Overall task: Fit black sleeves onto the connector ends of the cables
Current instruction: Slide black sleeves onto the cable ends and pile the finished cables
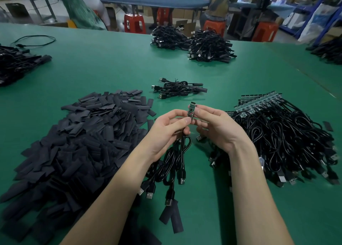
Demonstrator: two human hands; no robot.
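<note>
A small green circuit-board connector end (191,110) stands upright between both hands above the green table (103,67). My left hand (169,129) pinches its lower part, where the black cable leaves it, and also grips a bundle of black cables (172,167) that hangs down onto the table. My right hand (214,126) pinches the board's right side with thumb and fingertips. A large heap of flat black sleeves (74,143) lies to the left. Bare-board cables (288,133) are piled to the right.
A few sleeved cables (177,89) lie just beyond my hands. Bigger cable piles sit at the far centre (196,43), the far left (16,63) and the far right (327,50). Two loose sleeves (172,217) lie near the front edge. People sit on red stools behind the table.
</note>
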